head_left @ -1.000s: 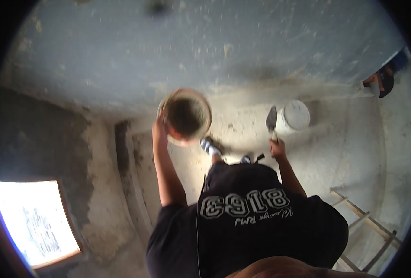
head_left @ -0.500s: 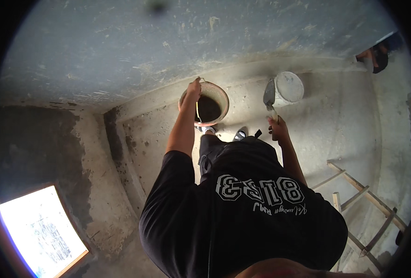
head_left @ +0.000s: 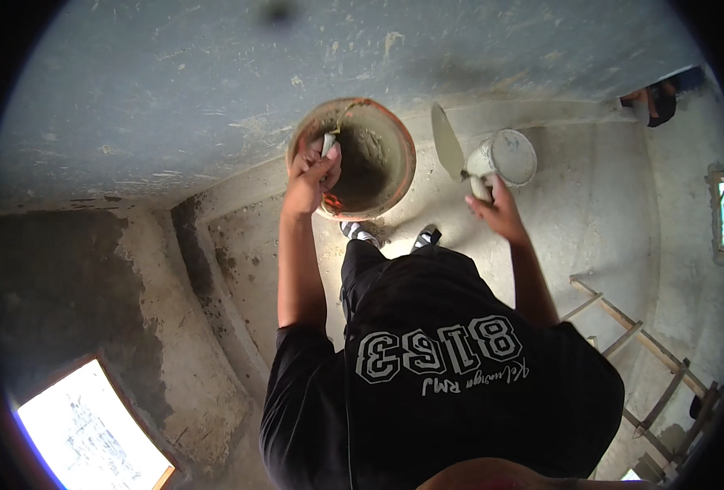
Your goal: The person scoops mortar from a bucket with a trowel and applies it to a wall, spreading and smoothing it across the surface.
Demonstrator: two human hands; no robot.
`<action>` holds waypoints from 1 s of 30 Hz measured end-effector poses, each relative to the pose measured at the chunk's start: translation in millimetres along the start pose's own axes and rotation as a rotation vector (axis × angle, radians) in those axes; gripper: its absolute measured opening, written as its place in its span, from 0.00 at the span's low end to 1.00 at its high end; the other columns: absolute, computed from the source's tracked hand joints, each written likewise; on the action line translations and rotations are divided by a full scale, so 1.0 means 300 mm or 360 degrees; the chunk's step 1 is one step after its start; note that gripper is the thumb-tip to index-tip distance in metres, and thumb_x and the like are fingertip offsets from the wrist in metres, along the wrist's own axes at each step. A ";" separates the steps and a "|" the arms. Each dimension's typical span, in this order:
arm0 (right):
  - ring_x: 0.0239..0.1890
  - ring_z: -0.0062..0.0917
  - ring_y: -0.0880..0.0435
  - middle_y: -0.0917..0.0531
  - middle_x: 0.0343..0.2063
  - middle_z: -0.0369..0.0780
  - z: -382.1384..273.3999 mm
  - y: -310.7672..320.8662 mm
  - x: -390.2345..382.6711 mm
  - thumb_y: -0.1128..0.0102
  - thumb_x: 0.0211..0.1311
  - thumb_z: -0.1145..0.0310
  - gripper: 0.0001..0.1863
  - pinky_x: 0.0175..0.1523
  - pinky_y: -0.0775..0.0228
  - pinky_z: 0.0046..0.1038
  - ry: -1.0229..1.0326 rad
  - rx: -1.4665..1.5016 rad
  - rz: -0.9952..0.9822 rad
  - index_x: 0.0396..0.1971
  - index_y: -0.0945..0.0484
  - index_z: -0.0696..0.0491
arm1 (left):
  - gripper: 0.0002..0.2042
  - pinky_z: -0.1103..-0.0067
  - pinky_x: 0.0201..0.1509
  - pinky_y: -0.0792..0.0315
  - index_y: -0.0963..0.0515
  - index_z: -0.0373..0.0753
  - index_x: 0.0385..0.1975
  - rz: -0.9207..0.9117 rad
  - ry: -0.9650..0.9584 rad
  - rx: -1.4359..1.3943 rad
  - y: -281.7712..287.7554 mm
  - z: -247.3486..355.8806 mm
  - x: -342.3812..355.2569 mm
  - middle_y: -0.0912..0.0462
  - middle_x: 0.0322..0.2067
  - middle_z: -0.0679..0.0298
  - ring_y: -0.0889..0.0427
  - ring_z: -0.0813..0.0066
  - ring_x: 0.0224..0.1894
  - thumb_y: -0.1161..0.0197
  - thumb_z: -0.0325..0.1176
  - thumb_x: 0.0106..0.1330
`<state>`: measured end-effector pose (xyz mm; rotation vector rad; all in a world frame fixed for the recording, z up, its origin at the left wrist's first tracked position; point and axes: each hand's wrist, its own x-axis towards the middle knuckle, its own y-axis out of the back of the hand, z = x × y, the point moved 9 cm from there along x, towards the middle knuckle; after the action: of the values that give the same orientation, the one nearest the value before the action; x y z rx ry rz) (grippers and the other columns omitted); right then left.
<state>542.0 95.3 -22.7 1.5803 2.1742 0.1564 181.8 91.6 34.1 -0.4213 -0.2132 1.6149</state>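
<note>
In front of me, a round bucket (head_left: 401, 155) with an orange-brown rim hangs from my left hand (head_left: 306, 181). My fingers are closed round the pale grip of its wire handle (head_left: 329, 144). Inside the bucket is greyish material, its amount hard to judge in the shade. On the other side, my right hand (head_left: 501, 212) grips a pointing trowel (head_left: 446, 144) by its light handle, blade pointing away from me toward the wall. A white pail (head_left: 513, 158) stands on the floor just beyond that hand.
A grey plastered wall (head_left: 215, 82) rises right behind the bucket. Wooden ladder-like framing (head_left: 648, 343) leans at the lower right. A bright window opening (head_left: 92, 425) lies at lower left. Part of another person (head_left: 663, 102) shows at the far right. My feet (head_left: 362, 233) are below the bucket.
The bucket has come up and looks larger, now closer to the wall. My left hand has moved left with the handle. The trowel has turned, showing its blade broader and left of the pail.
</note>
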 end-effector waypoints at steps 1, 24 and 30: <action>0.31 0.22 0.23 0.22 0.34 0.39 -0.106 0.002 0.033 0.34 0.61 0.68 0.23 0.34 0.28 0.27 0.0265 -0.0185 -0.0030 0.52 0.32 0.56 | 0.09 0.85 0.16 0.53 0.30 0.37 0.33 -0.0255 -0.0048 0.0007 -0.024 0.056 0.004 0.40 0.17 0.74 0.44 0.88 0.14 0.45 0.36 0.73; 0.43 0.22 0.17 0.19 0.43 0.36 -0.657 -0.920 0.562 0.49 0.64 0.65 0.17 0.41 0.23 0.22 0.2096 -0.2270 -0.0415 0.51 0.26 0.53 | 0.10 0.88 0.11 0.53 0.32 0.37 0.30 -0.0480 0.0436 -0.0179 0.002 0.239 0.299 0.39 0.16 0.72 0.48 0.89 0.11 0.50 0.34 0.75; 0.46 0.25 0.16 0.14 0.38 0.33 -0.513 -0.979 0.629 0.34 0.52 0.69 0.11 0.44 0.21 0.29 0.0882 -0.3390 -0.1183 0.37 0.14 0.48 | 0.11 0.87 0.12 0.55 0.33 0.41 0.27 -0.0325 0.0396 -0.0229 0.104 0.148 0.404 0.41 0.15 0.74 0.50 0.88 0.12 0.48 0.35 0.74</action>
<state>174.5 196.0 -40.0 -0.5108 1.2123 1.8713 130.6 213.6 45.6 -0.6843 -0.1782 1.3377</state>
